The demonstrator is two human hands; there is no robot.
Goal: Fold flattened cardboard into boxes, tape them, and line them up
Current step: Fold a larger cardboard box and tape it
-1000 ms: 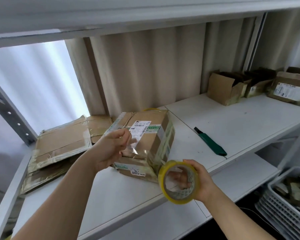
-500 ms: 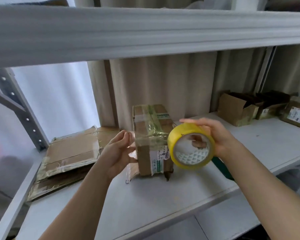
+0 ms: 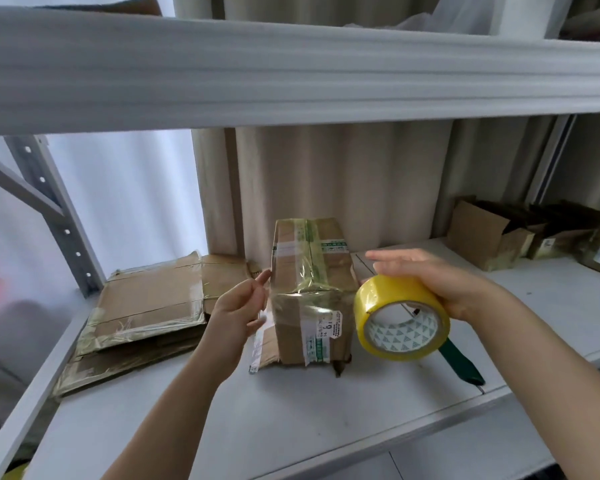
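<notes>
A folded cardboard box [image 3: 310, 299], wrapped in old clear tape and labels, stands on end in the middle of the white shelf [image 3: 291, 417]. My left hand [image 3: 238, 306] is at the box's left side and pinches a loose strip of clear tape [image 3: 257, 344] that hangs down beside the box. My right hand [image 3: 444, 284] holds a yellow tape roll [image 3: 400, 320] just right of the box, fingers laid over its top. A stack of flattened cardboard [image 3: 146, 306] lies at the left.
A green box cutter [image 3: 461, 363] lies on the shelf, partly behind the roll. Several open, folded boxes [image 3: 489, 237] stand in a row at the back right. An upper shelf board [image 3: 291, 64] hangs low overhead. A grey rack upright [image 3: 49, 209] stands at the left.
The box was turned from lying flat to standing on end. My right hand brought the tape roll up from the shelf's front edge to beside the box. The view tilted upward.
</notes>
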